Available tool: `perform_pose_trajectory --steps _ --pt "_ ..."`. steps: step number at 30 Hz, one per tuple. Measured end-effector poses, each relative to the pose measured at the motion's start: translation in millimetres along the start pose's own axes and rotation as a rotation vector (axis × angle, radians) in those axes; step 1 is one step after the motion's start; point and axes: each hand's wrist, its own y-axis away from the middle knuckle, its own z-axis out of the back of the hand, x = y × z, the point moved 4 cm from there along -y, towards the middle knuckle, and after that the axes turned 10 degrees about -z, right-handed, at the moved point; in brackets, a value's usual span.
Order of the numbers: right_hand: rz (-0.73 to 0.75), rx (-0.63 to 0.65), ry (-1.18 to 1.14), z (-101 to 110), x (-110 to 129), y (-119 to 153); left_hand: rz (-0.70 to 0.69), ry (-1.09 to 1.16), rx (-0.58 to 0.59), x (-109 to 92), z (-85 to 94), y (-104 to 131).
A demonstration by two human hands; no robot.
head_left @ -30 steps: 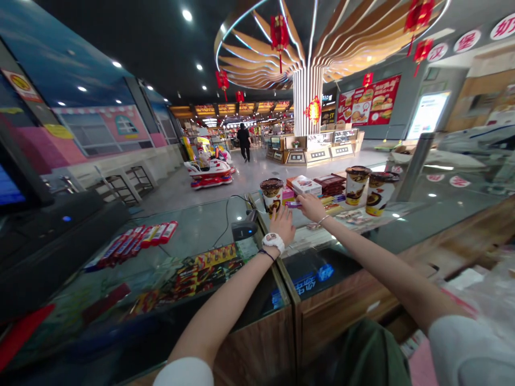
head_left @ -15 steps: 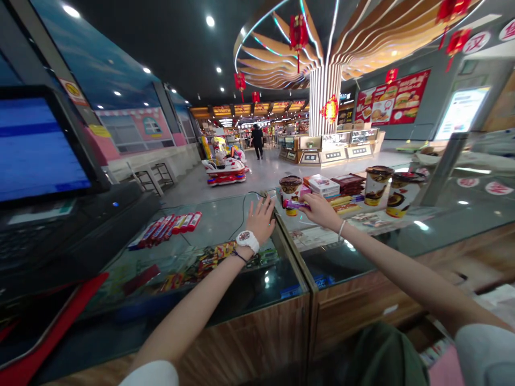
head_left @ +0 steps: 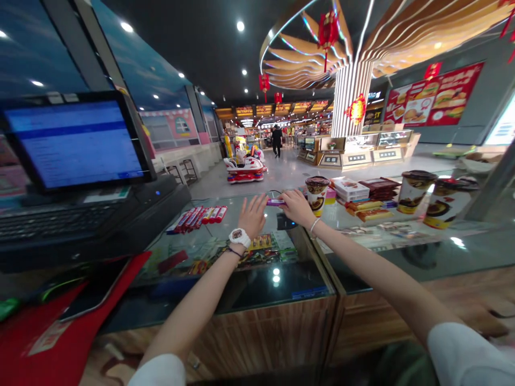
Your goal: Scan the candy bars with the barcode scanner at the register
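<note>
Over the glass tabletop (head_left: 259,289), I see a slim purple packet (head_left: 276,202) clamped in my right hand (head_left: 296,208), its end at my spread-fingered left hand (head_left: 252,217); whether touching, I cannot tell. A brown-lidded printed cup (head_left: 316,196) and black device (head_left: 285,222) crowd the right hand.

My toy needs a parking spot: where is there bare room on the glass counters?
The left counter's front glass, between its wooden front and the left forearm, looks bare. The right counter's glass in front of the two rightmost cups looks free too. It's crowded where white boxes and wrapped snacks bunch up.
</note>
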Motion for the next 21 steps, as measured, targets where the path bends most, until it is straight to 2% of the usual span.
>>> perform_pose_trajectory --steps 5,11,21 --pt "0.011 -0.108 -0.005 -15 16 -8 -0.010 0.003 -0.087 16 -3.3 6" --pt "0.105 -0.180 -0.071 -23 20 2 -0.018 0.026 -0.216 25 3.0 10" --pt "0.146 -0.233 -0.169 -20 18 11 0.026 0.056 -0.264 24 10.3 15"
